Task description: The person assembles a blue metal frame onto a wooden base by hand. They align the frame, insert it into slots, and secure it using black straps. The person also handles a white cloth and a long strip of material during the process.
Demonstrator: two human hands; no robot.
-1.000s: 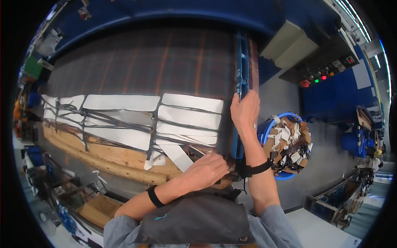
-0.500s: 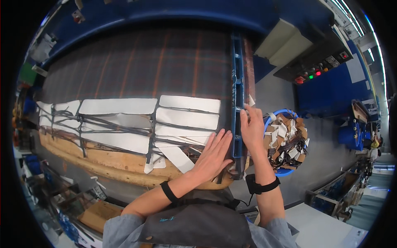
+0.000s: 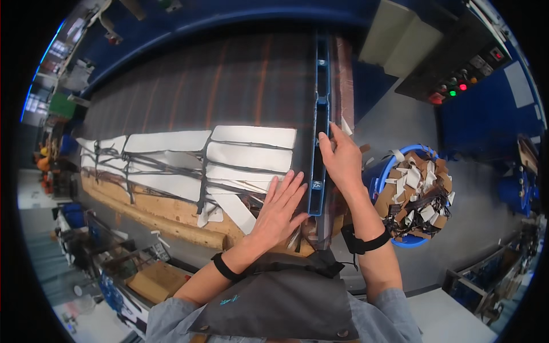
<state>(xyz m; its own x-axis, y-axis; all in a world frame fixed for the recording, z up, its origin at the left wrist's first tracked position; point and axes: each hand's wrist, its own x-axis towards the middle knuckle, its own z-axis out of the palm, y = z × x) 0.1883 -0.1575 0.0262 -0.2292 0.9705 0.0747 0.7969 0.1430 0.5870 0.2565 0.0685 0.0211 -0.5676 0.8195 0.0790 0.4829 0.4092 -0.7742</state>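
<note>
My left hand (image 3: 280,211) lies palm down with its fingers stretched and a little apart. Its fingertips rest at the lower right corner of the white cut pieces (image 3: 251,153), beside a long, narrow blue frame (image 3: 322,80) with crosspieces. On that frame's right side is my right hand (image 3: 345,163). Its thumb lies over the frame's edge and its index finger bends along the same edge; the other fingers are mostly hidden. Dark strips run between the white pieces. All this lies on dark plaid material (image 3: 189,86) with orange lines.
A blue bin (image 3: 380,183) full of white, brown and dark scraps stands right of the table. The wooden table edge (image 3: 154,211) runs along the near side. Beyond is a blue machine (image 3: 229,17); a control box (image 3: 457,80) with lit buttons hangs at far right.
The whole view has shifted a little. My right hand has moved slightly farther along the blue frame, and its thumb now reaches over the edge. My left hand stays flat in nearly the same place.
</note>
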